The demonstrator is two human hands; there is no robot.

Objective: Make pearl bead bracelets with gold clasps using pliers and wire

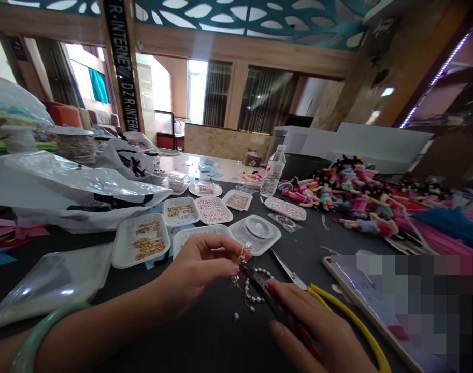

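Note:
My left hand is closed in a pinch on one end of a beaded bracelet, near its gold-coloured link. White pearl-like beads and small dangling beads hang below my fingers, between my two hands. My right hand is wrapped round a pair of pliers with dark jaws and a bit of red on the handles. The tips of the jaws meet the bracelet by my left fingertips; whether they grip it I cannot tell. Scissors with yellow handles lie just beyond my right hand.
White trays of gold-coloured parts and pink-white beads stand ahead. Behind them is a water bottle. Many small dolls are piled at the right, past a phone. Plastic bags and thread spools occupy the left.

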